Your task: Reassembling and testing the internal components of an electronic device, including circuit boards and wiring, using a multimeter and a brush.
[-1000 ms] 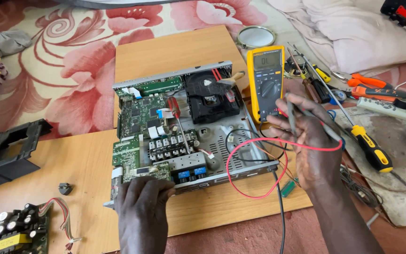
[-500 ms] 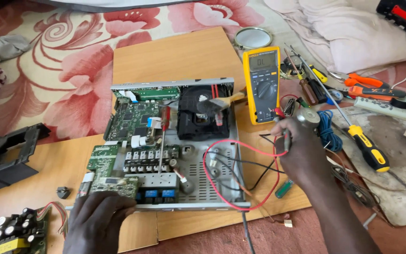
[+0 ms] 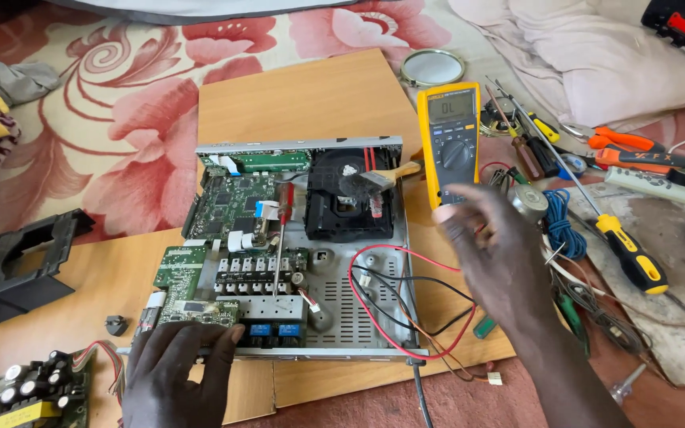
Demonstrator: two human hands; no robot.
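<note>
the opened player chassis (image 3: 303, 246) lies flat on the wooden board (image 3: 311, 95), its lid off and its green circuit boards, black disc drive (image 3: 349, 198) and bare metal floor all showing. the left hand (image 3: 180, 368) presses down flat on the near left corner of the chassis, fingers spread over the edge of a small board, gripping nothing. the right hand (image 3: 493, 254) hangs just off the right side of the chassis, blurred, fingers loosely half curled; i cannot tell whether it pinches a probe or is bare. the red lead (image 3: 382, 317) and a black one loop across the chassis floor and run out under that hand. the yellow multimeter (image 3: 449, 143) lies just beyond the chassis's far right corner, its screen lit. a red-handled screwdriver (image 3: 283, 230) lies straight across the boards, tip on the row of relays, and a small paintbrush (image 3: 386, 176) rests on the disc drive.

what worries me, looking on: that screwdriver's metal shaft lies on live-looking parts and could bridge contacts if the chassis is nudged. the loose leads could snag on the right hand and drag the multimeter or tug a connector. the left hand's weight on the small board could flex it. a yellow-handled screwdriver (image 3: 632, 254) and orange pliers (image 3: 624, 143) crowd the right side, easy to knock.
</note>
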